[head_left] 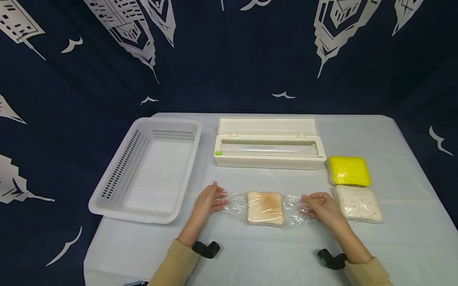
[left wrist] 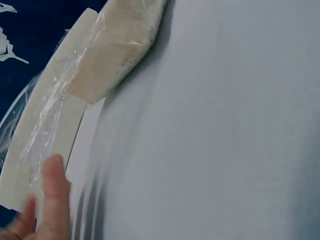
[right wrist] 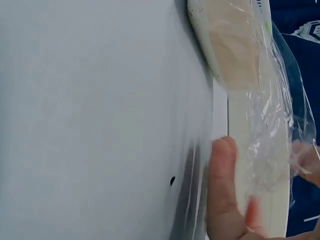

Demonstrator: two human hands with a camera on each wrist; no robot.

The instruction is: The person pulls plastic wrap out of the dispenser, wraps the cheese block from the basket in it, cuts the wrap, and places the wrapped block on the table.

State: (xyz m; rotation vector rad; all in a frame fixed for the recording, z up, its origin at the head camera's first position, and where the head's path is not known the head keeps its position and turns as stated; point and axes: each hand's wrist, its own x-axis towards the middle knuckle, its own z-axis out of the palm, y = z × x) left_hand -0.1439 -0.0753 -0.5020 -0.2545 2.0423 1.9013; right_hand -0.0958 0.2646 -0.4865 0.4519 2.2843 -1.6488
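A slice of bread (head_left: pixel 265 208) in clear plastic wrap (head_left: pixel 237 203) sits on the table in front of the person. The loose film sticks out crumpled on both sides of it. At the left end, my left hand (head_left: pixel 210 201) touches the film with spread, mostly straight fingers. My right hand (head_left: pixel 322 208) pinches the opposite end between thumb and finger, its lower fingers (right wrist: pixel 222 185) extended near the tabletop. From the left wrist view, the wrapped bread (left wrist: pixel 117 52) shows from its side, and some fingertips are blurred.
A cream wrap dispenser (head_left: pixel 270 163) with raised lid stands behind the bread, a film roll inside. To the left is a white perforated basket (head_left: pixel 143 214). On the right lie a yellow wrapped block (head_left: pixel 348 171) and a white speckled wrapped block (head_left: pixel 359 203).
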